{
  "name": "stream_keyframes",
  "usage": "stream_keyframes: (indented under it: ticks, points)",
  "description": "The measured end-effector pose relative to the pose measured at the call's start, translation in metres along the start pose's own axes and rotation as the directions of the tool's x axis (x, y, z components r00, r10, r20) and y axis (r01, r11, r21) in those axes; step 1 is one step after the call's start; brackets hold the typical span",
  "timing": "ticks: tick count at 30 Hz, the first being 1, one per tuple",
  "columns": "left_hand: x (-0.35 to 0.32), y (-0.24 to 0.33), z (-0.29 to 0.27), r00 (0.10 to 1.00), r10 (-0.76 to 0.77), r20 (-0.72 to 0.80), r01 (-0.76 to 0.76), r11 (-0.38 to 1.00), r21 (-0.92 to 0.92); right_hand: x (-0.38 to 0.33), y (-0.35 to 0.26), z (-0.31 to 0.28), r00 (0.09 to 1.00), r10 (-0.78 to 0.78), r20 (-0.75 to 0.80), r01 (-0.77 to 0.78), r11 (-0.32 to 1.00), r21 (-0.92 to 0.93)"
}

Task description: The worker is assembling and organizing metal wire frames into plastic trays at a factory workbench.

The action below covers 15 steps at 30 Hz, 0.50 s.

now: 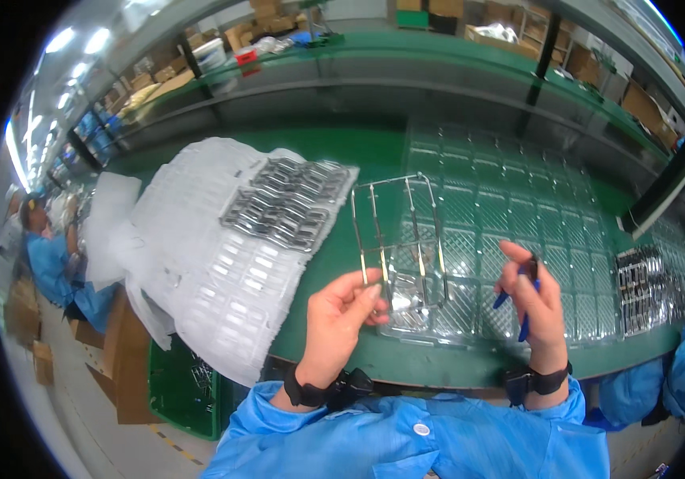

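Observation:
My left hand (341,319) pinches the lower edge of a thin metal frame (400,239) with several long bars, held upright above the green bench. My right hand (534,299) grips a small blue-handled cutter (523,307), just right of the frame. Under the frame lies a clear plastic compartment tray (510,231). To the left, a white tray (222,263) carries a batch of shiny metal parts (286,203) at its far end.
The green bench (342,152) runs across the view, with a raised shelf behind it holding boxes. A second batch of metal parts (650,287) lies at the right. People in blue coats work at far left and far right. A green crate (186,391) stands below.

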<state>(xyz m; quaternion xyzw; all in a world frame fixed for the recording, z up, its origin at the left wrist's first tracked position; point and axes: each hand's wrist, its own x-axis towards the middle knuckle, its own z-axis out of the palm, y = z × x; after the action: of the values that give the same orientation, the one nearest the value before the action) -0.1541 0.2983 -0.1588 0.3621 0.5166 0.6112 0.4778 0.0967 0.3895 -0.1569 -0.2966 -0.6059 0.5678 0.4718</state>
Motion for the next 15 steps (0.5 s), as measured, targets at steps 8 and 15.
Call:
stream_keyframes:
  ticks: [8, 15]
  points:
    - [-0.068, 0.048, -0.074, 0.863, 0.311, -0.399, -0.319, 0.947, 0.05, -0.004, -0.007, 0.013, 0.998, -0.028, 0.051, 0.013, 0.961, 0.276]
    - [-0.153, 0.032, -0.205, 0.381, 0.326, -0.865, -0.373, 0.91, 0.179, -0.004, -0.004, -0.001, 0.999, -0.01, 0.053, -0.005, 0.964, 0.267]
